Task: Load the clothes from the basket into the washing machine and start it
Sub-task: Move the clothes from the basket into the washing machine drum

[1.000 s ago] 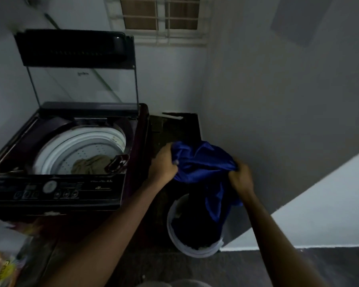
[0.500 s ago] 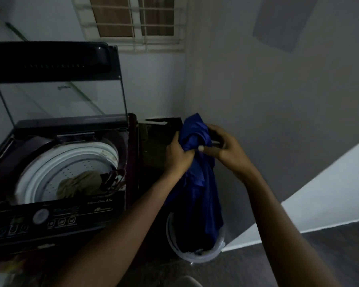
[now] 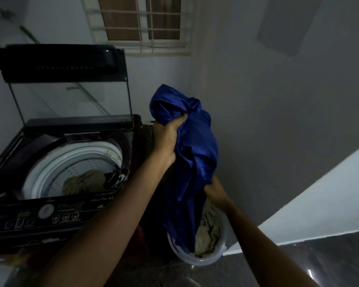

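Now my left hand (image 3: 167, 139) clutches the blue cloth (image 3: 197, 150) at its top, my right hand (image 3: 215, 192) gripping it lower. It hangs lengthwise over the basket (image 3: 203, 261); the open washing machine (image 3: 56, 160) lies left, nearer my left hand.

Left grip (image 3: 167, 137) raised, fingers clenched; right grip (image 3: 215, 192) lower, both arms outstretched.

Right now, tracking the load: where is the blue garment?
Head view, right of centre: the blue garment hangs over the white basket, right of the open washing machine, left hand gripping its top.
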Demonstrator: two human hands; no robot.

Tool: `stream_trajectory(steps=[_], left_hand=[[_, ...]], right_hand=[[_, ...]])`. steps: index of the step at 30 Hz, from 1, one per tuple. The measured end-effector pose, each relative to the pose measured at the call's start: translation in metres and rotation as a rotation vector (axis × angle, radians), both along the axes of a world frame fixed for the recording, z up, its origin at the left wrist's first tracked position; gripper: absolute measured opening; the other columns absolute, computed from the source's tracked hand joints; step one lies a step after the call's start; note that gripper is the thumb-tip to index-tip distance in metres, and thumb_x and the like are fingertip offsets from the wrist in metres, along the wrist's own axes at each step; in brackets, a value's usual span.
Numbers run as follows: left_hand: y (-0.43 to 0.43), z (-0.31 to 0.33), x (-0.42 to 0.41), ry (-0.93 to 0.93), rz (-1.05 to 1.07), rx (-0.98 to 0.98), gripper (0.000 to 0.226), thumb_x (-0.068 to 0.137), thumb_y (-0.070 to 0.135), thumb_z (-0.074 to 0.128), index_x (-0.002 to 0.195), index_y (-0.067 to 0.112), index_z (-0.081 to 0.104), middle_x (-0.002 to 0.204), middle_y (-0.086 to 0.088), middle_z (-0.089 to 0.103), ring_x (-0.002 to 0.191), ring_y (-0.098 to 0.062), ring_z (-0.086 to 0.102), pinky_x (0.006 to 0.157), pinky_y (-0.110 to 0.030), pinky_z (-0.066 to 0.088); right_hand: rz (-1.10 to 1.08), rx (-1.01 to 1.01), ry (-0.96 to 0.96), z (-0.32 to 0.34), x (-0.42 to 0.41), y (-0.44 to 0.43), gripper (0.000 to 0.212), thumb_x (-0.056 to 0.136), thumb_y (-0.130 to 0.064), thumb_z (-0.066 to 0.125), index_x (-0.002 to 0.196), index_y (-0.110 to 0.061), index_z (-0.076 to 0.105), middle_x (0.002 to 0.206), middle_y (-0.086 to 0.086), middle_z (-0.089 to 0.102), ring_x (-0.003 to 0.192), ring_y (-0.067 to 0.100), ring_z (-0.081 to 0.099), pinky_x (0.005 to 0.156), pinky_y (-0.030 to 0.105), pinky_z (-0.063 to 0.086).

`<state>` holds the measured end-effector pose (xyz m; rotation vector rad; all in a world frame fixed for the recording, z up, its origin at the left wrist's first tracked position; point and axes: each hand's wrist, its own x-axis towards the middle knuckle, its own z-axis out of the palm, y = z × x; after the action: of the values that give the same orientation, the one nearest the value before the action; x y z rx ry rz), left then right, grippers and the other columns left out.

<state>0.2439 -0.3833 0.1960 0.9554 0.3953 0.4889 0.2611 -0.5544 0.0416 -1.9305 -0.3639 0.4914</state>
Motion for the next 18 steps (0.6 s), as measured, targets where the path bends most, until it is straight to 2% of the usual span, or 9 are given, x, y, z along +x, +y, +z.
stream_trajectory(steps=[2,3,6,8,9,11,13,16,18], left_hand=[[0.022,-0.008,-0.002,0.03,0.129,0.142,0.031,0.08,0.004,0.076,0.109,0.009,0.067,0.107,-0.006,0.072,0.095,-0.022,0.071,0.075,-0.034,0.06],[0.034,-0.012,-0.003,0.051,0.176,0.251,0.041,0.078,0.005,0.077,0.117,0.006,0.063,0.112,-0.005,0.07,0.1,-0.022,0.069,0.079,-0.03,0.06],[0.054,-0.03,-0.01,0.224,0.243,0.68,0.049,0.079,0.002,0.071,0.125,0.006,0.057,0.114,0.0,0.064,0.1,-0.016,0.063,0.074,-0.012,0.051],[0.054,-0.046,-0.013,0.337,0.206,0.901,0.052,0.076,0.011,0.069,0.126,0.012,0.056,0.117,-0.004,0.067,0.102,-0.023,0.064,0.079,-0.026,0.054],[0.05,-0.052,-0.014,0.357,0.157,0.966,0.054,0.074,0.014,0.069,0.126,0.013,0.056,0.117,-0.009,0.068,0.104,-0.028,0.065,0.083,-0.033,0.055],[0.033,-0.058,-0.015,0.356,0.03,0.992,0.055,0.074,0.01,0.069,0.127,0.013,0.054,0.117,-0.013,0.067,0.105,-0.031,0.065,0.085,-0.034,0.054],[0.014,-0.057,-0.014,0.322,-0.141,0.913,0.065,0.076,0.007,0.07,0.135,0.017,0.047,0.118,-0.005,0.064,0.11,-0.027,0.062,0.088,-0.03,0.05],[0.007,-0.055,-0.017,0.19,-0.465,0.729,0.099,0.065,0.014,0.078,0.148,0.024,0.024,0.127,0.004,0.055,0.118,-0.017,0.056,0.099,-0.032,0.048],[0.014,-0.058,-0.015,0.196,-0.661,0.753,0.124,0.059,0.019,0.087,0.152,0.026,0.006,0.142,0.001,0.045,0.129,-0.015,0.048,0.108,-0.035,0.043]], right_hand=[[-0.099,0.009,0.005,0.014,0.003,-0.015,0.017,0.085,-0.008,0.05,0.088,0.0,0.065,0.082,0.004,0.071,0.077,0.008,0.067,0.069,0.039,0.052],[-0.149,0.035,-0.029,0.022,0.005,-0.024,0.02,0.083,-0.008,0.049,0.086,0.004,0.064,0.079,0.006,0.072,0.077,0.011,0.068,0.065,0.036,0.053],[-0.271,0.135,-0.145,0.06,0.016,-0.042,0.03,0.089,-0.015,0.05,0.112,0.002,0.058,0.1,0.007,0.064,0.093,0.018,0.062,0.068,0.022,0.049],[-0.263,0.183,-0.194,0.086,0.028,-0.037,0.034,0.082,-0.027,0.048,0.108,-0.006,0.056,0.096,0.002,0.063,0.087,0.014,0.06,0.067,0.02,0.048],[-0.242,0.189,-0.208,0.099,0.033,-0.029,0.03,0.083,-0.024,0.047,0.105,-0.006,0.056,0.094,0.003,0.063,0.086,0.015,0.059,0.066,0.021,0.049],[-0.195,0.13,-0.268,0.117,0.039,-0.008,0.019,0.088,-0.011,0.046,0.103,-0.005,0.056,0.095,0.006,0.063,0.088,0.016,0.057,0.068,0.024,0.047],[-0.121,0.029,-0.348,0.132,0.04,0.014,0.021,0.082,-0.009,0.043,0.097,-0.005,0.057,0.089,0.006,0.064,0.081,0.014,0.056,0.066,0.027,0.044],[-0.128,-0.014,-0.398,0.146,0.039,0.033,0.021,0.077,-0.007,0.037,0.087,-0.004,0.055,0.081,0.009,0.063,0.075,0.022,0.059,0.064,0.033,0.046],[-0.153,0.014,-0.372,0.152,0.039,0.035,0.029,0.075,-0.005,0.034,0.091,-0.004,0.059,0.085,0.012,0.066,0.079,0.027,0.063,0.066,0.036,0.051]])
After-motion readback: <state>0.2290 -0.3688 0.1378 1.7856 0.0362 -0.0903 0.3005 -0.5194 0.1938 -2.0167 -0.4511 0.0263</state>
